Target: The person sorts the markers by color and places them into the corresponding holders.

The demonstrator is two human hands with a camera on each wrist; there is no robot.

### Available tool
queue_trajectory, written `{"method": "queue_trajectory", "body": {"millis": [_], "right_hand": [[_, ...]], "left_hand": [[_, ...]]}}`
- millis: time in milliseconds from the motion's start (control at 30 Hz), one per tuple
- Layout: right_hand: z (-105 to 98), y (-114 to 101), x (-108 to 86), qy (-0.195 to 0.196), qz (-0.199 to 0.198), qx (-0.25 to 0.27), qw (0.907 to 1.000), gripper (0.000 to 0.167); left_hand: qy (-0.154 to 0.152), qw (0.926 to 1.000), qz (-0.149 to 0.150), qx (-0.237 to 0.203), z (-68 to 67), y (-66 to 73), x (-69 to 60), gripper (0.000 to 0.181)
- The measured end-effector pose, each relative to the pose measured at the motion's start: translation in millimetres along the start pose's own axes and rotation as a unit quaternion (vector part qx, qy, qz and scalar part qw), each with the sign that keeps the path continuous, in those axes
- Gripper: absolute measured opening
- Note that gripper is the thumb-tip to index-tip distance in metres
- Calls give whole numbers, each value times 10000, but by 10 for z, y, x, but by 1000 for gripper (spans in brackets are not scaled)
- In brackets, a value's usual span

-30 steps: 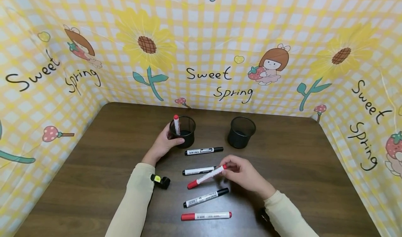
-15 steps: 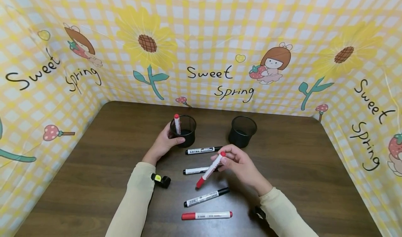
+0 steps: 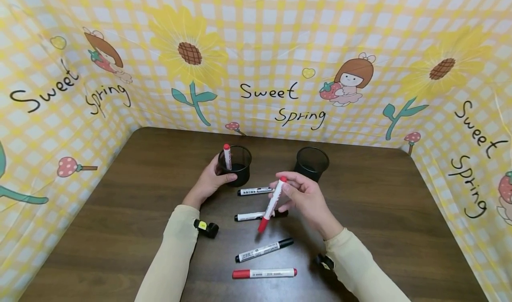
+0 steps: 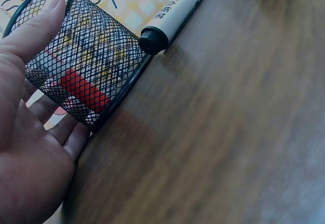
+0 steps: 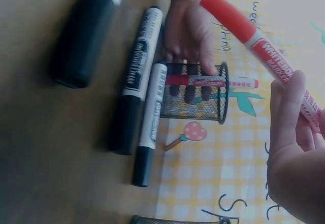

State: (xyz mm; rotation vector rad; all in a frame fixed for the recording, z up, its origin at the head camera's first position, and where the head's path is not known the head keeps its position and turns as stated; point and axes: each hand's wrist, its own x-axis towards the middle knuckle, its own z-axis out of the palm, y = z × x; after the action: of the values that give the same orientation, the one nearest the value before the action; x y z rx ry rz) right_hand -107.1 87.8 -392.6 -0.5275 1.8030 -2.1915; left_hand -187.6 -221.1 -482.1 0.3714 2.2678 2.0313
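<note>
My left hand [image 3: 208, 182] grips a black mesh pen cup [image 3: 241, 176], its thumb against the near side by the rim and the fingers behind. Inside that cup a red-capped marker [image 3: 227, 156] leans against the left wall. Pinched in my right hand [image 3: 314, 202] is a red whiteboard marker [image 3: 274, 200], lifted above the table and tilted with its red cap [image 5: 229, 17] pointing down. Beneath the held marker lie two black markers [image 3: 253, 191] [image 3: 250, 216], both partly covered in the head view by the right hand or marker.
A second mesh pen cup [image 3: 314, 162] stands behind my right hand, with its lower part hidden. Nearer me lie another black marker [image 3: 264, 250] and a red marker [image 3: 276, 273]. Checked cloth [image 3: 264, 62] walls the brown table [image 3: 400, 231] at the back and sides.
My right hand has raised the red marker and moved it forward, away from me. The marker has swung steeper. The left hand keeps its grip on the cup.
</note>
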Motion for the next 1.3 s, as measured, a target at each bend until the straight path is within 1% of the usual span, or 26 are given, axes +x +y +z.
{"method": "queue_trajectory", "body": {"millis": [67, 167, 333, 467, 600, 700, 733, 833, 933, 967, 1167, 1300], "right_hand": [[12, -43, 44, 37, -74, -69, 9999, 27], [28, -118, 124, 39, -305, -185, 9994, 24], [65, -263, 275, 138, -661, -580, 9960, 21], [109, -372, 419, 282, -855, -1018, 9907, 20], [160, -447, 577, 356, -1074, -1397, 9837, 21], [204, -482, 701, 382, -1265, -1473, 9802, 21], [217, -490, 742, 393, -1333, -1470, 9793, 21], [256, -506, 860, 419, -1494, -1447, 9772, 21], [296, -504, 976, 463, -1546, -1411, 9768, 22], [309, -496, 1017, 483, -1526, -1419, 9769, 22], [397, -413, 1244, 543, -1348, -1462, 9785, 22], [450, -336, 1370, 564, -1327, -1438, 9791, 23]], "left_hand": [[13, 10000, -18, 31, 3, 15, -8, 76], [30, 10000, -61, 66, 2, 25, -12, 76], [17, 9999, -69, 80, -11, 10, -1, 77], [8, 10000, -7, 63, -26, -11, 7, 77], [27, 10000, -35, 75, -29, -5, -2, 77], [23, 10000, -44, 63, -24, 16, -17, 78], [3, 10000, -70, 40, -15, 65, -29, 78], [-13, 10000, -50, -22, 4, 71, -23, 78], [-14, 10000, -72, -65, 22, 73, -17, 79], [8, 10000, -60, -48, 21, 30, -8, 79], [10, 9999, -157, 1, 18, 42, -16, 81], [-15, 9997, -235, -41, 3, 63, -8, 82]]}}
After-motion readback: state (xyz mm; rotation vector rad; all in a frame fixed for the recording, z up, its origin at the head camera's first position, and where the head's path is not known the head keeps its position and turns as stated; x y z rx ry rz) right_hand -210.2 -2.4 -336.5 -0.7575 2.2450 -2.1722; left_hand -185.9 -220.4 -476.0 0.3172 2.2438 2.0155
